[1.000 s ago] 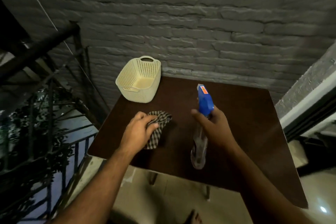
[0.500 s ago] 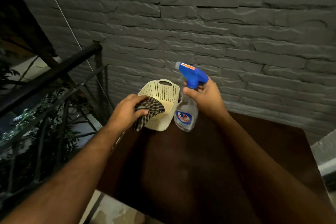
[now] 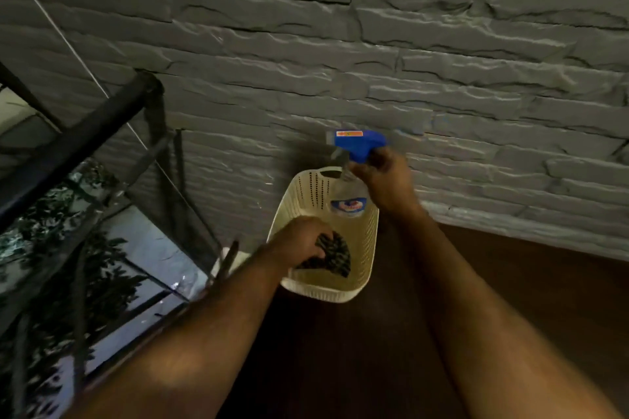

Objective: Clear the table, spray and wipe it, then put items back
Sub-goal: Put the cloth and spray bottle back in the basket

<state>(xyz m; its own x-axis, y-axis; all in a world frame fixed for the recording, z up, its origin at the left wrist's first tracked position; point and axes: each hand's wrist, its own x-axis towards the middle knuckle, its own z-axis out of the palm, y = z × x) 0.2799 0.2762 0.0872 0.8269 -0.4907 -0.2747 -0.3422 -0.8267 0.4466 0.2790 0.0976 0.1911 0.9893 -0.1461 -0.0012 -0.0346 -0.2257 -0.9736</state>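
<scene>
A cream perforated basket [image 3: 363, 269] stands at the far left corner of the dark brown table [image 3: 510, 289], against the wall. My left hand [image 3: 299, 241] is inside the basket and grips a dark checked cloth [image 3: 335, 257], which lies on the basket's floor. My right hand [image 3: 384, 180] grips the neck of a clear spray bottle [image 3: 349, 202] with a blue trigger head [image 3: 359, 144]. The bottle's lower part hangs inside the far end of the basket, nozzle pointing left.
A grey stone-brick wall [image 3: 374, 61] rises right behind the table. A black metal railing [image 3: 78, 143] runs along the left, with plants [image 3: 51, 248] and a drop beyond it. The table's left edge lies beside the basket.
Both hands moved forward and down into the basket. The cloth went from in front of the basket to its floor, and the bottle from beside the basket into its far end.
</scene>
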